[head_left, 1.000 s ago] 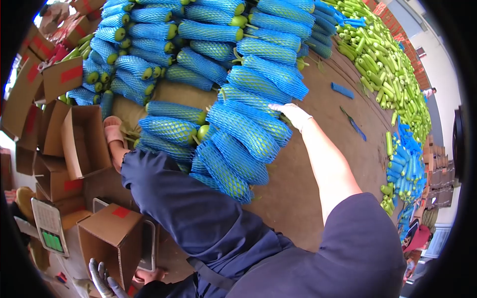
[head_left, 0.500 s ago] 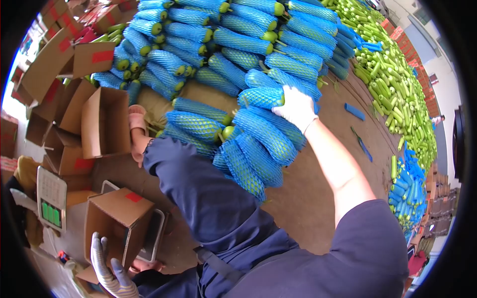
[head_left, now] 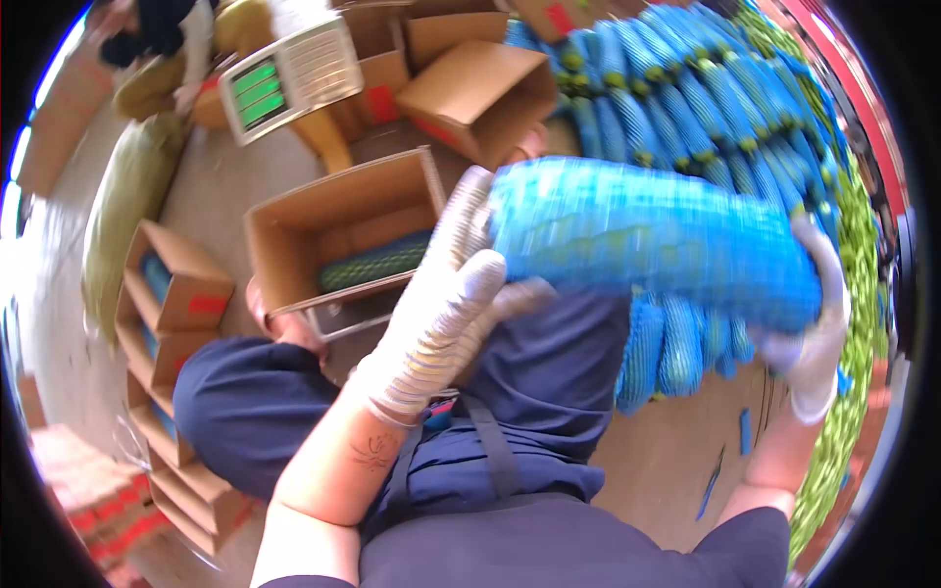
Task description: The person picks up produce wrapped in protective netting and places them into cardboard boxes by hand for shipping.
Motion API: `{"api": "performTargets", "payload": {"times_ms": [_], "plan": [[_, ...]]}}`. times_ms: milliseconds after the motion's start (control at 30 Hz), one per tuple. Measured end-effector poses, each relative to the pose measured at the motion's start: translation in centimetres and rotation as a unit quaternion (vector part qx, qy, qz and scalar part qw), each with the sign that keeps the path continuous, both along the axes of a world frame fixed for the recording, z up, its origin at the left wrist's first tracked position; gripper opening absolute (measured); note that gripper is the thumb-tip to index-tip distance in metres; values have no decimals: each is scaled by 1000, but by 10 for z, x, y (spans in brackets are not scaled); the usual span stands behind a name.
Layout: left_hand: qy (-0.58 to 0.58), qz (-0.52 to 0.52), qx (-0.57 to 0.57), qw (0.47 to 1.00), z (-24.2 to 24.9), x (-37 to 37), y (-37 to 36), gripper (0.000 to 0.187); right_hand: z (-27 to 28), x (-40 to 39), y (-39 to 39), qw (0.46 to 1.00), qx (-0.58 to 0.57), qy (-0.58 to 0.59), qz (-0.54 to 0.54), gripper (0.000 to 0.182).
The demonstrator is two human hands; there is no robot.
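Both my hands hold a green gourd in a blue foam net [head_left: 647, 235], raised in front of my lap and blurred by motion. My left hand [head_left: 441, 304], in a striped pale glove, presses on its left end. Around the right end curls my right hand [head_left: 818, 314], in a white glove. Blur hides whether a second gourd lies against it. Left of my left hand, an open cardboard box [head_left: 270, 260] stands on a metal platform, with another netted gourd [head_left: 368, 269] inside. Beyond the held gourd lie rows of netted gourds [head_left: 676, 108].
A scale display [head_left: 294, 78] stands behind the box, beside another open carton [head_left: 480, 93]. Cartons holding netted gourds [head_left: 167, 294] line the left. A person [head_left: 176, 59] is at the upper left. A blue-handled tool [head_left: 711, 485] lies on the floor, and bare green gourds [head_left: 843, 470] are heaped at far right.
My view has swung left toward the box and scale. My right hand has lifted a netted gourd from the pile, and my left hand, empty before, now holds its other end.
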State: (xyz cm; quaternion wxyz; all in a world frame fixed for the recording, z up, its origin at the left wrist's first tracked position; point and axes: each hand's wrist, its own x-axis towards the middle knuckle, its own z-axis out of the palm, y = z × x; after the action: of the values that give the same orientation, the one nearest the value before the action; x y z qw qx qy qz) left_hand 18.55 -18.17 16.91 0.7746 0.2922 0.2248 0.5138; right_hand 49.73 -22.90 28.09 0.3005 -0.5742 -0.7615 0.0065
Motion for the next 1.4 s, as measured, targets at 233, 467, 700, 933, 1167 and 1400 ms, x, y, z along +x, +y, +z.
{"api": "performTargets", "payload": {"times_ms": [233,467,700,933,1167,1400], "plan": [[-139,62,-131,980,-8,-67,-49,84,-1,-81,29,971,214,-31,101,106],[-111,129,-62,983,41,-113,-33,70,-97,-133,64,710,-119,664,200,72],[205,322,147,913,56,-197,12,64,-68,-255,113,438,-201,808,339,68],[267,266,75,923,46,-214,27,62,-76,-216,135,851,124,483,166,67],[283,202,-5,938,33,-202,47,61,-88,-297,160,947,-19,-37,317,92],[525,94,31,845,-53,-299,94,56,-126,-312,180,931,-106,-59,345,77]]}}
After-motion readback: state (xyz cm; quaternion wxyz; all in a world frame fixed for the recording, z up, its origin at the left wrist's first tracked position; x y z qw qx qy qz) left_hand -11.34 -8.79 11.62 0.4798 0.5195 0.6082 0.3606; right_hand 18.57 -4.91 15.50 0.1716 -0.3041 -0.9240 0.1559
